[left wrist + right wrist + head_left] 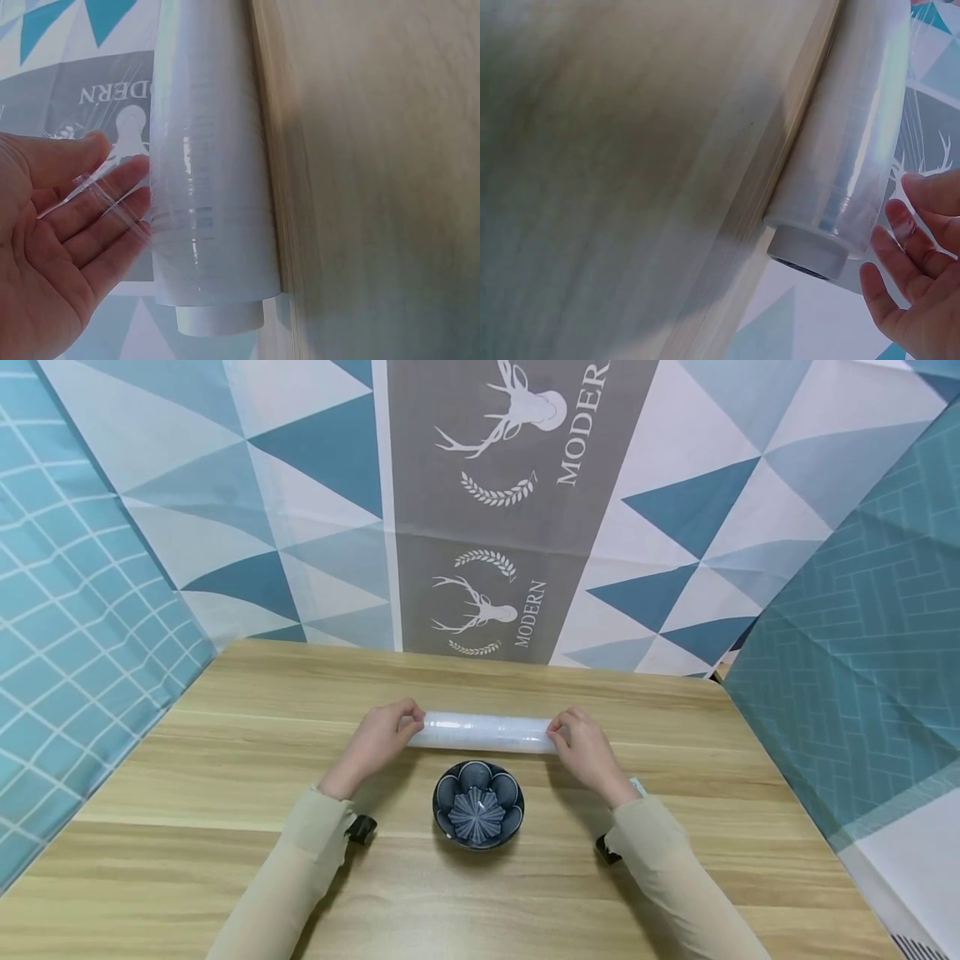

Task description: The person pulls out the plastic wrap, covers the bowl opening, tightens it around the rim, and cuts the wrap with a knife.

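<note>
Stretching out across the worktop (172, 768), both hands are up at the film roll (483, 734), and with the bowl (478, 810) as the middle of our clock, that roll lies crosswise at 12! It's just beyond the bowl's rim, with a gap of bare wood between; whether its underside touches the wood, I can't tell.

Over at 10 o'clock, the left hand (375, 742): fingers gripping, thumb tip pinching a loose, wrinkled sheet of film (112, 196), the other three lightly bent beside the roll. See those clear creases running from thumb to roll in the left wrist view! Across at 2 o'clock, the right hand (587, 748) mirrors it, thumb and forefinger pinching film at the opposite end, the rest curved just beside the roll. The pale core (221, 319) pokes out past the wrap at both ends.

Down in the centre sits the bowl, dark blue, upright, petals round its wall and a ribbed star at its base; neither hand is touching it. Pale sleeves (300, 860) come in, one between 8 and 9, the other between 3 and 4. And behind it all, at 12, hangs a cloth (480, 518) with white deer heads on grey, blue triangles either side!
</note>
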A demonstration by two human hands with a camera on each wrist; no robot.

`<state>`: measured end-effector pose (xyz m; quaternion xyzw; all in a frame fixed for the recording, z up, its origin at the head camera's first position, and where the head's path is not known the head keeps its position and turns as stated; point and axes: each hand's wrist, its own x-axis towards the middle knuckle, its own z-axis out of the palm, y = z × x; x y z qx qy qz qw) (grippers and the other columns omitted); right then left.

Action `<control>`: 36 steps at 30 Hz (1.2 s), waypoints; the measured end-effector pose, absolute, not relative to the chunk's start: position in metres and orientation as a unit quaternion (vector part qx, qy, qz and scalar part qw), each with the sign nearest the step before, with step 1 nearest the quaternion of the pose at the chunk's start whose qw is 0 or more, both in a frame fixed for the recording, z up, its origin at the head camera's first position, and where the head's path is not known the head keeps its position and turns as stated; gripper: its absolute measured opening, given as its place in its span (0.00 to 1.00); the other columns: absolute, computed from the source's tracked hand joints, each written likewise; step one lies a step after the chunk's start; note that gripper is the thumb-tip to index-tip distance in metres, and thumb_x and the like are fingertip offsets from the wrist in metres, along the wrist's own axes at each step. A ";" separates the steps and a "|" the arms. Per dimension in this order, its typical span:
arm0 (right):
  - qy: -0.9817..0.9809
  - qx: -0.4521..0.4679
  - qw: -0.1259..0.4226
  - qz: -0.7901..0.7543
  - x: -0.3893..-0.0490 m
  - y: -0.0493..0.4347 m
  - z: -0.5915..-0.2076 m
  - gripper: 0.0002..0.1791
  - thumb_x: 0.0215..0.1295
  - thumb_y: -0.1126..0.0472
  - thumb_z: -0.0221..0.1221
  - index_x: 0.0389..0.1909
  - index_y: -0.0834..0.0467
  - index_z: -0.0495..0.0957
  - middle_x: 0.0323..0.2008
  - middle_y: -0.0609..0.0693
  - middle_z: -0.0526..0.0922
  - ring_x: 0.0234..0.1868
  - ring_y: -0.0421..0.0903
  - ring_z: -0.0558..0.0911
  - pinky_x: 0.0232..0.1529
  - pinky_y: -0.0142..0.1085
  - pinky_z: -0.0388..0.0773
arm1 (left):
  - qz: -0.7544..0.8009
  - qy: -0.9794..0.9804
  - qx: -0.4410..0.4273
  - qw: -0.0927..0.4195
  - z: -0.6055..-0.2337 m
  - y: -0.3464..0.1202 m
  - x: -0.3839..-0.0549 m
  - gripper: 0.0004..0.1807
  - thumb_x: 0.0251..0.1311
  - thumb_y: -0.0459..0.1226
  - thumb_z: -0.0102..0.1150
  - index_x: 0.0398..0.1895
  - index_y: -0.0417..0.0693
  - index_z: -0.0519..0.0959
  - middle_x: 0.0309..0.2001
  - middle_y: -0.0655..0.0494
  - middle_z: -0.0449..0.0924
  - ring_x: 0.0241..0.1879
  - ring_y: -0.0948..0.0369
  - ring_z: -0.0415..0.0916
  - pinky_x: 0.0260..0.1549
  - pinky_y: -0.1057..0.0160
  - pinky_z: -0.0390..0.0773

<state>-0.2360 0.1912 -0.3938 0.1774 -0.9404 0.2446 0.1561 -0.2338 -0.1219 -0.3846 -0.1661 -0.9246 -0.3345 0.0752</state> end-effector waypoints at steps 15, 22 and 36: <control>-0.941 0.184 0.152 0.241 -0.228 0.191 -0.392 0.04 0.60 0.64 0.56 0.30 0.60 0.76 0.36 0.52 0.77 0.39 0.50 0.77 0.42 0.43 0.74 | -0.314 -0.926 -0.184 0.101 -0.384 -0.123 -0.227 0.05 0.59 0.37 0.55 0.35 0.46 0.77 0.42 0.48 0.81 0.34 0.56 0.78 0.50 0.47 0.68; -0.935 0.190 0.165 0.251 -0.226 0.191 -0.393 0.02 0.58 0.66 0.57 0.30 0.62 0.76 0.35 0.53 0.79 0.40 0.51 0.78 0.42 0.44 0.74 | -0.315 -0.924 -0.187 0.109 -0.383 -0.123 -0.224 0.03 0.59 0.36 0.55 0.32 0.47 0.76 0.38 0.49 0.82 0.37 0.53 0.79 0.43 0.51 0.74; -0.928 0.176 0.149 0.291 -0.217 0.192 -0.391 0.02 0.62 0.64 0.56 0.31 0.58 0.76 0.33 0.53 0.84 0.30 0.44 0.79 0.33 0.39 0.76 | -0.325 -0.919 -0.195 0.108 -0.381 -0.124 -0.219 0.03 0.59 0.36 0.55 0.30 0.48 0.73 0.29 0.53 0.81 0.23 0.64 0.69 0.26 0.63 0.71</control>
